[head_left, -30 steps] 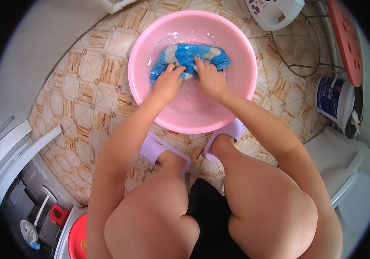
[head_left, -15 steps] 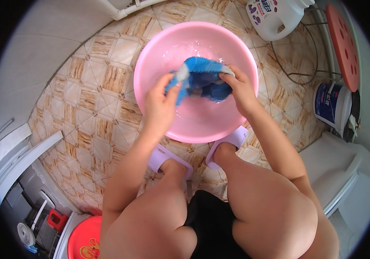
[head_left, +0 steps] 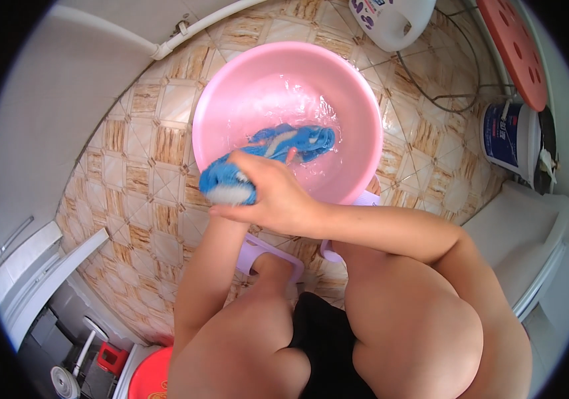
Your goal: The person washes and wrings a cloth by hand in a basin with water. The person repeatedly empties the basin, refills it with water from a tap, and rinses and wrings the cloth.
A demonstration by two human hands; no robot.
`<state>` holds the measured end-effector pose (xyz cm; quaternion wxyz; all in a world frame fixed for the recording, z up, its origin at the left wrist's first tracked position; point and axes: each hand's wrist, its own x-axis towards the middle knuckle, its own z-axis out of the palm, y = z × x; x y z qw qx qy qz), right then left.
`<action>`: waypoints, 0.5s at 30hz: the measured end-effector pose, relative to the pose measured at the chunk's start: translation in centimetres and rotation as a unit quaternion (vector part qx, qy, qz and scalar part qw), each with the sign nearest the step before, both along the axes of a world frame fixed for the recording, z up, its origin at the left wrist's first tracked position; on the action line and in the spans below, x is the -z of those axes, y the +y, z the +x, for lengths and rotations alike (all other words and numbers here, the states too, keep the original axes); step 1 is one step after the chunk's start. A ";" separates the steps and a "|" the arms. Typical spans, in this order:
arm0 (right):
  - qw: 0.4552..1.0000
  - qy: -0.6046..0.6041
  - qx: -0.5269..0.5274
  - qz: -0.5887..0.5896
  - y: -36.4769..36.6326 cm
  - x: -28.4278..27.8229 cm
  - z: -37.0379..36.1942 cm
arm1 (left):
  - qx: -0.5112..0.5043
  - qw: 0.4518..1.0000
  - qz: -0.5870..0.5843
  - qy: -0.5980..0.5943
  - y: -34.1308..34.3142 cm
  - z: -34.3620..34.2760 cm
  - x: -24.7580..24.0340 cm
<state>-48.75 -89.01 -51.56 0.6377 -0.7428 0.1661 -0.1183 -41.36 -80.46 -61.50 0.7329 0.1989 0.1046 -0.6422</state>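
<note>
A wet blue cloth [head_left: 281,147] with whitish bands lies bunched across the near left part of a pink basin [head_left: 371,100]. One fuzzy end of it hangs over the basin's near left rim, and its exact kind does not show. My right hand [head_left: 271,193] crosses over my left wrist with its fingers curled round that end. Beneath it, my left hand [head_left: 291,156] is mostly hidden; a few fingertips show against the cloth, seemingly gripping it from below. Shallow clear water [head_left: 291,96] glints in the basin.
A white jug [head_left: 391,23] stands beyond the basin at the far right. A white-and-blue bucket [head_left: 510,136] and a red perforated stool seat [head_left: 514,53] are at the right. A white pipe [head_left: 205,26] runs along the far wall. A red round tub [head_left: 155,372] sits at lower left.
My right hand has swung left and toward me, over my left wrist. The cloth, earlier held spread between both hands, is now bunched and lower, at the near left rim.
</note>
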 end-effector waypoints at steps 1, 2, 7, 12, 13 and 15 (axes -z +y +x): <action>0.998 0.035 -0.013 -0.052 0.0 -0.1 0.2 | -0.017 0.997 0.075 -0.018 0.0 -0.4 -0.3; 0.998 0.032 -0.009 -0.053 -0.5 0.6 0.4 | -0.036 0.988 0.147 -0.039 -0.1 -0.6 -0.7; 0.959 0.227 0.129 -0.107 -6.4 7.4 0.5 | -0.050 0.943 0.317 -0.085 -1.9 -1.4 -2.6; 0.981 0.066 0.103 -0.152 -1.1 3.9 -2.0 | -0.070 0.972 0.224 0.011 -1.1 0.3 -2.3; 0.987 0.016 0.076 -0.139 0.0 3.2 -1.7 | -0.027 0.994 0.103 0.024 -0.5 0.8 -1.9; 0.983 0.014 0.063 -0.172 0.3 2.7 -0.8 | 0.019 0.999 -0.022 0.041 -0.6 0.2 -2.2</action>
